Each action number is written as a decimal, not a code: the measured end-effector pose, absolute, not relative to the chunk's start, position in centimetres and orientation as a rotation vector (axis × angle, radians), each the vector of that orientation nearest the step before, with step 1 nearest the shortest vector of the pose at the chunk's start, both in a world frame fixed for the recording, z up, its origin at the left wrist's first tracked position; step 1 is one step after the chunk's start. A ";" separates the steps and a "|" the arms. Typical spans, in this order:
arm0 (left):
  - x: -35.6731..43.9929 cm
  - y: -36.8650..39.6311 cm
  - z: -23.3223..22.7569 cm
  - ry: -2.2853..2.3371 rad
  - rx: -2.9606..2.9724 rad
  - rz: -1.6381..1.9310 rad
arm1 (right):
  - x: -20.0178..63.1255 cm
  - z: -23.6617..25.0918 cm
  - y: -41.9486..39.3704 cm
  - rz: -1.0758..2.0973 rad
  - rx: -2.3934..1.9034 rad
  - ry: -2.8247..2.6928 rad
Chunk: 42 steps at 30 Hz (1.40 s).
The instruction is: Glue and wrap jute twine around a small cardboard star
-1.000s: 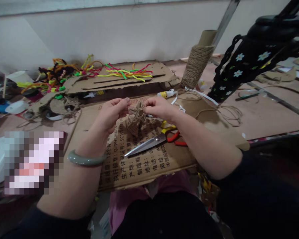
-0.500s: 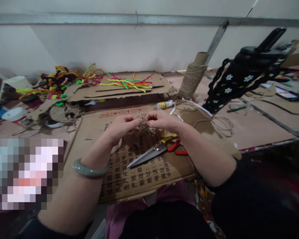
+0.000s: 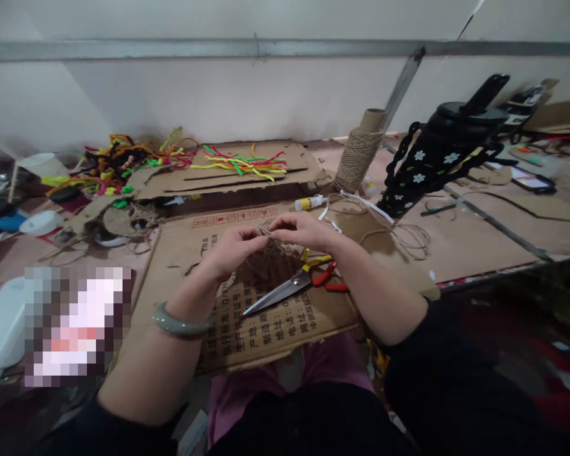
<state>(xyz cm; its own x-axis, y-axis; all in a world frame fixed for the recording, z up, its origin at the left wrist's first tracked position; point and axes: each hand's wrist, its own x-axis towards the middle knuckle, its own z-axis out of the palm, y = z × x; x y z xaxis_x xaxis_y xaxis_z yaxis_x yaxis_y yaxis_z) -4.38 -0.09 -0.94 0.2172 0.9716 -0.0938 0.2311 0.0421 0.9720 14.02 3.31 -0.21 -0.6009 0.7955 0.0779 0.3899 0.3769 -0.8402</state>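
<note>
1. Head view: left hand (image 3: pixel 230 253) pinches the twine piece (image 3: pixel 265 258); a steady, light hold suits it.
2. Twine piece: between both hands, over the cardboard (image 3: pixel 266 332).
3. Scissors (image 3: pixel 292 285): near; mind the blades.
4. Right hand (image 3: pixel 306 231): fingertips clamped on its top.

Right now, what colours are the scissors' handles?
The handles are red and yellow; see the head view.

Left grip (image 3: pixel 237 248): bare, pinching, thumb (image 3: pixel 260 242) extended inward; left forearm (image 3: pixel 159 367) behind it, slanting back and outward. Right grip (image 3: pixel 304 231): bare, pinching, just beside the left; right forearm (image 3: pixel 375 291) behind it, slanting likewise outward.
</note>
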 end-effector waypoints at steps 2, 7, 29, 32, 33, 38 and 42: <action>-4.5 0.1 -1.2 1.249 1.401 0.980 | 13.9 -0.5 3.3 0.991 -0.983 -2.096; -3.8 0.2 -1.2 1.332 1.315 1.156 | 13.8 -1.1 3.4 0.458 -1.003 -2.075; -0.6 1.4 -0.8 1.194 1.006 1.345 | 13.5 -0.5 1.8 0.397 -1.070 -2.012; -0.6 1.1 -0.7 1.218 1.001 1.353 | 13.4 -0.5 1.6 0.439 -1.061 -2.008; -0.6 1.1 -0.7 1.217 0.997 1.364 | 13.4 -0.5 1.5 0.450 -1.065 -1.996; -0.4 1.0 -0.9 1.166 0.967 1.441 | 13.2 -0.6 1.1 0.463 -1.120 -1.938; -0.4 0.9 -1.1 1.165 0.963 1.486 | 13.1 -0.7 0.8 0.437 -1.123 -1.965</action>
<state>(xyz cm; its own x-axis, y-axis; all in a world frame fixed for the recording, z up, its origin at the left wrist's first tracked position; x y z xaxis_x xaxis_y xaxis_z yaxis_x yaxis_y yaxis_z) -0.38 0.92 -1.14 -0.2074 0.9781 0.0157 -0.2179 -0.0618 0.9740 13.08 0.81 -0.66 -0.2734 0.8344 0.4785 0.5528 0.5435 -0.6317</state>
